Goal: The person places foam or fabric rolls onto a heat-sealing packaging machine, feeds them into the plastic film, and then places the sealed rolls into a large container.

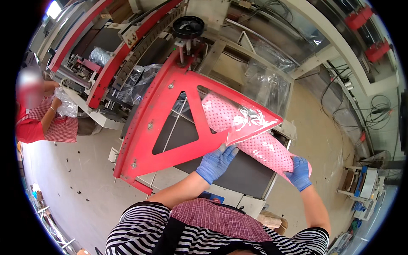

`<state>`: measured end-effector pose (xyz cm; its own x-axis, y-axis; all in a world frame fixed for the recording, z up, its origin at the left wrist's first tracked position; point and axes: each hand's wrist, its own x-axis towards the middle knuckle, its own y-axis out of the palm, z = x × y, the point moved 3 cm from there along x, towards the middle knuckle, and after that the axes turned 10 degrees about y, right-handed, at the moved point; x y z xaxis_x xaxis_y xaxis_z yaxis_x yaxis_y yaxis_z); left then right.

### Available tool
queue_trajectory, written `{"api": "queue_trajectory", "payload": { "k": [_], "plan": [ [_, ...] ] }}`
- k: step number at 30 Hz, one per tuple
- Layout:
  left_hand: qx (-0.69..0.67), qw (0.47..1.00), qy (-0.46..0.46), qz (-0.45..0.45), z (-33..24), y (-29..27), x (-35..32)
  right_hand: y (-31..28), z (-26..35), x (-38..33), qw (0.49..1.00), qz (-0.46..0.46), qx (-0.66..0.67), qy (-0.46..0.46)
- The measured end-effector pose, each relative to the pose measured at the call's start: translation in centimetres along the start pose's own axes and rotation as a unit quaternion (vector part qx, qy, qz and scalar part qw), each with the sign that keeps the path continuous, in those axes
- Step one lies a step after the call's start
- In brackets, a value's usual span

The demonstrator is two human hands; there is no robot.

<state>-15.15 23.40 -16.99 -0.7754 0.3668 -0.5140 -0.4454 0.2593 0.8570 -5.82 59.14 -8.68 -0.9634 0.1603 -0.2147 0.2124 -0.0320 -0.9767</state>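
Note:
A long pink roll with white dots (255, 138) lies slanted across the black conveyor belt (242, 174), its upper end under clear plastic film (250, 117) and the red triangular frame (170, 114). My left hand (216, 162), in a blue glove, rests flat with fingers spread against the frame's lower bar and the side of the roll. My right hand (299, 173), also blue-gloved, grips the roll's near end. Both forearms are bare and come up from the lower edge.
A black handwheel (188, 26) tops the machine behind the frame. Another person in a red checked top (46, 123) handles a plastic bag at the left, beside a second red-railed machine. Cables hang on the right wall. A small rack (361, 187) stands at the lower right.

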Motion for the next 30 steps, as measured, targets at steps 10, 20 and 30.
{"api": "queue_trajectory", "payload": {
  "k": [10, 20, 30],
  "plan": [
    [0.058, 0.998, 0.016, -0.006, -0.7, 1.2, 0.0, -6.1, -2.5, -12.4, 0.994, 0.036, -0.031, 0.098],
    [0.015, 0.999, -0.026, -0.026, -0.8, -0.4, 0.5, -18.9, -2.1, -21.9, 0.956, 0.054, -0.189, 0.218],
    [0.279, 0.831, -0.471, 0.096, 11.8, -5.7, -10.9, -37.3, 15.3, -25.7, 0.914, 0.001, -0.385, 0.126]
  ]
}}
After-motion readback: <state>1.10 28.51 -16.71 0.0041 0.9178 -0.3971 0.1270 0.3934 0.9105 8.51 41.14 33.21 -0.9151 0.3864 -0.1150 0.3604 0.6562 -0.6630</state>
